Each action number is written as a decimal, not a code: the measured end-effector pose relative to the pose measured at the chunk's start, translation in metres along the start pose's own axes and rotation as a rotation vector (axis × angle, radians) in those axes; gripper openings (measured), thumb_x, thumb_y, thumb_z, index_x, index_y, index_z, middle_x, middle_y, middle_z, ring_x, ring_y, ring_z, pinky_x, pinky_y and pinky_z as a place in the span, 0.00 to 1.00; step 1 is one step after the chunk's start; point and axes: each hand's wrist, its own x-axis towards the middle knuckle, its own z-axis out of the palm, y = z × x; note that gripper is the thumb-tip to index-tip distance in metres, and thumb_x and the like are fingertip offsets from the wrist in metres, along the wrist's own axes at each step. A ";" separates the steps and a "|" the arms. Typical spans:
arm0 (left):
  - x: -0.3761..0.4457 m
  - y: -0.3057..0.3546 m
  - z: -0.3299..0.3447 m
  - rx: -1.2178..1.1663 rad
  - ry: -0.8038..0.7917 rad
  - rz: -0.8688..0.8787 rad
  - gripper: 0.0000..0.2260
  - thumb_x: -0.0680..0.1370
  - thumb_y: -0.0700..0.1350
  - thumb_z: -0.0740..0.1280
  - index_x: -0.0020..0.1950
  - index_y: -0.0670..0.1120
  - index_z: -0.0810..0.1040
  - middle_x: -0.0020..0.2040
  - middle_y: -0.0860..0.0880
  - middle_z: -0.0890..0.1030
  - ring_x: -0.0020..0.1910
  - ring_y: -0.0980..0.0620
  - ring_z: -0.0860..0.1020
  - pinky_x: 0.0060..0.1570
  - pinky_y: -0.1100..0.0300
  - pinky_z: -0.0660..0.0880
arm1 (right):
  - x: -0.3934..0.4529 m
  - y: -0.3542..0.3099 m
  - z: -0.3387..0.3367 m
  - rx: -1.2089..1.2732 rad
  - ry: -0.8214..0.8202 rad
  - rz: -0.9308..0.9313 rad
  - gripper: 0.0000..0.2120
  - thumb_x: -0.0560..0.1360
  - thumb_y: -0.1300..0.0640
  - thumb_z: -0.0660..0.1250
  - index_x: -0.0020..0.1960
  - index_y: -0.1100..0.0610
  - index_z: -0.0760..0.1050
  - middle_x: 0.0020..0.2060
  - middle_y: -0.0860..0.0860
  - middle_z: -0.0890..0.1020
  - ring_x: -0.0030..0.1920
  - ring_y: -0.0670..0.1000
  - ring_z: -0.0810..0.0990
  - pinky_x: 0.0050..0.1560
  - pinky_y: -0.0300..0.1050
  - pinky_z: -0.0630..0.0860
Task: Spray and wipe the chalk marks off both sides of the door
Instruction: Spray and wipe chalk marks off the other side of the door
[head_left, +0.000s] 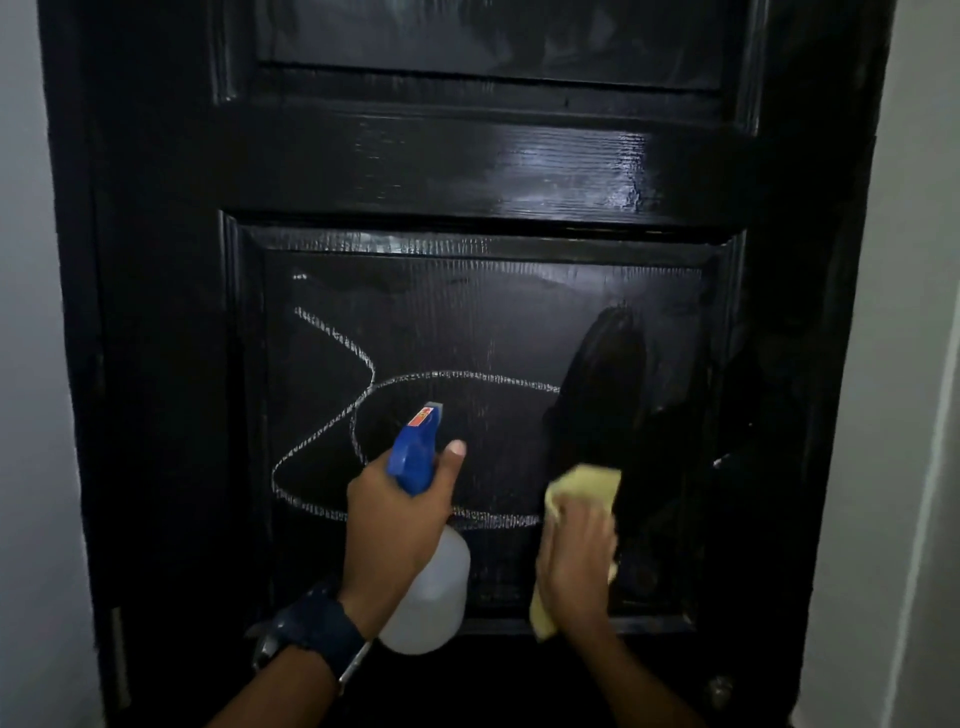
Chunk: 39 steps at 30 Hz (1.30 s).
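Note:
A glossy black panelled door (467, 166) fills the view. White chalk marks (332, 343) loop across its lower panel, a large oval and a pointed curve. The panel's right part is dark, wet and free of chalk. My left hand (395, 525) grips a spray bottle (431, 587) with a white body and blue trigger head, nozzle toward the panel, thumb raised. My right hand (574, 566) presses a yellow cloth (582, 488) flat against the door at the oval's right end.
Pale walls flank the door on the left (31, 364) and right (914, 364). A hinge (118, 660) shows at the lower left of the door. A small round metal fitting (719, 688) sits at the door's lower right. A dark watch is on my left wrist.

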 end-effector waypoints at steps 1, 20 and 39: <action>-0.001 -0.003 -0.002 -0.004 -0.006 -0.001 0.23 0.73 0.56 0.73 0.38 0.35 0.75 0.31 0.35 0.77 0.34 0.35 0.79 0.38 0.42 0.77 | -0.031 0.009 -0.001 0.035 -0.060 0.018 0.10 0.80 0.50 0.54 0.56 0.52 0.68 0.45 0.54 0.72 0.44 0.61 0.74 0.46 0.53 0.63; 0.003 -0.020 -0.020 0.019 0.015 -0.059 0.25 0.70 0.61 0.73 0.33 0.39 0.75 0.27 0.38 0.75 0.31 0.34 0.77 0.32 0.41 0.76 | 0.088 -0.084 -0.002 0.106 -0.181 -0.554 0.09 0.77 0.57 0.61 0.55 0.56 0.74 0.46 0.55 0.74 0.44 0.58 0.74 0.42 0.55 0.76; 0.062 -0.030 -0.144 0.124 0.161 0.035 0.18 0.74 0.52 0.74 0.33 0.40 0.76 0.27 0.40 0.78 0.28 0.42 0.78 0.30 0.48 0.75 | 0.050 -0.185 0.052 -0.129 -0.311 -1.160 0.11 0.70 0.53 0.66 0.52 0.51 0.74 0.44 0.50 0.79 0.41 0.53 0.77 0.40 0.48 0.71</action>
